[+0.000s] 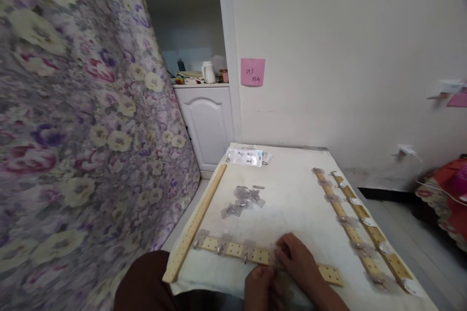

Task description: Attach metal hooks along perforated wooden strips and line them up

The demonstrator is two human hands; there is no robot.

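Observation:
A pale wooden strip with rows of small holes (233,249) lies crosswise near the front of the cloth-covered table (288,189). Several small shiny metal pieces with clear plastic (246,254) are set along it. At its right half, my right hand (297,258) reaches over the strip with its fingers pinched at another such piece. My left hand (258,284) is closed just below, against the strip's front edge, close to the right fingertips. What exactly lies between the fingers is hidden. Beyond the strip is a loose pile of metal pieces and clear plastic (241,198).
A bare holed wooden strip (199,221) runs along the table's left edge. Two strips bearing pieces, one with clear plastic (341,211) and one with white tags (365,218), lie on the right. A clear packet (244,156) sits at the back. A floral curtain (91,121) hangs left.

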